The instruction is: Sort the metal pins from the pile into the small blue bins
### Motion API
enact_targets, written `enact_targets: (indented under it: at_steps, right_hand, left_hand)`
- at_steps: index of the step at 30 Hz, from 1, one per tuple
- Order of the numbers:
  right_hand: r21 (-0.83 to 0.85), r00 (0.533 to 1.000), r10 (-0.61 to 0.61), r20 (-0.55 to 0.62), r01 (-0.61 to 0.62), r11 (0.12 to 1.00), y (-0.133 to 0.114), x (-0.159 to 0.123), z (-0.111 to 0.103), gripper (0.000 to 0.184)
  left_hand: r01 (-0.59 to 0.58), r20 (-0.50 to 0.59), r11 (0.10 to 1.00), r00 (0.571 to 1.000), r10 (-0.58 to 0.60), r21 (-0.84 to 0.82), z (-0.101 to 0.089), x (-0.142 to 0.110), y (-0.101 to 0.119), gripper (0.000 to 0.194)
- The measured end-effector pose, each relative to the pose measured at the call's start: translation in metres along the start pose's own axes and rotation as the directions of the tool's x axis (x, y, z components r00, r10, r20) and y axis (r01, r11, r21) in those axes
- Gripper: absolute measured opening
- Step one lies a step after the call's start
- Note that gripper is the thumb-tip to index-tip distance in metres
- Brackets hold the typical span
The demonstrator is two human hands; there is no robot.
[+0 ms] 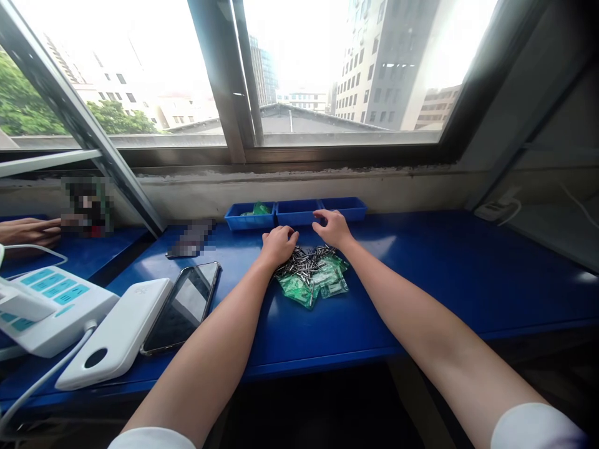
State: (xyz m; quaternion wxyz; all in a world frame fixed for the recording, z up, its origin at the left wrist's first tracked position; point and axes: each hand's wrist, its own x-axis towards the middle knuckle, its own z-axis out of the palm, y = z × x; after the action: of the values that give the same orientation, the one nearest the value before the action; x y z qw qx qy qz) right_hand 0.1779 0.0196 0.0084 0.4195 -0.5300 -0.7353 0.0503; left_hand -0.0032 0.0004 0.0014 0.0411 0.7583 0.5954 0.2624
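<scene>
A heap of small dark metal pins [304, 263] lies on the blue tabletop, with several green-tinted plastic packets [299, 292] along its near side. At the heap's upper left edge is my left hand [279, 246], its fingers bent downward and a little apart, with the fingertips partly hidden. My right hand [334, 229] hovers beyond the heap's upper right, in front of the blue bins. A gap shows between its thumb and forefinger, and I see nothing held there. Green packets [261, 208] also lie in the left blue bin [236, 221].
The middle blue bin [294, 216] and right blue bin [358, 210] stand by the window wall. Left of my forearm are a phone [185, 305], a white power bank [119, 330] and a white power strip [60, 305]. Another person's hand [32, 234] is at the far left.
</scene>
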Motion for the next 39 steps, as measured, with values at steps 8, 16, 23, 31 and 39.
enact_targets:
  at_steps: [8,16,23,31,39]
  right_hand:
    - [-0.383,0.979,-0.058,0.197,0.132,0.914,-0.019,0.036,0.000,0.043]
    - [-0.492,0.929,0.001,0.371,0.195,0.848,-0.025,0.052,0.015,0.040]
    - [-0.436,0.959,0.009,0.284,0.121,0.892,-0.024,0.035,0.015,0.061]
    - [-0.126,0.995,-0.035,0.090,0.046,0.991,-0.012,-0.006,0.003,0.031]
    - [0.059,0.967,-0.072,0.243,0.059,0.997,-0.001,-0.015,-0.005,0.020]
  left_hand:
    - [-0.012,0.047,0.999,0.999,0.010,0.039,0.001,0.001,0.001,0.042]
    - [-0.017,0.060,0.998,0.998,0.014,0.055,0.001,0.000,0.000,0.041]
    - [-0.012,0.076,0.998,0.997,0.007,0.069,0.001,0.001,0.000,0.040]
    - [-0.034,0.106,0.996,0.994,0.025,0.083,0.000,-0.001,0.001,0.041]
    - [-0.097,0.208,0.993,0.975,0.082,0.064,-0.004,0.000,0.003,0.052]
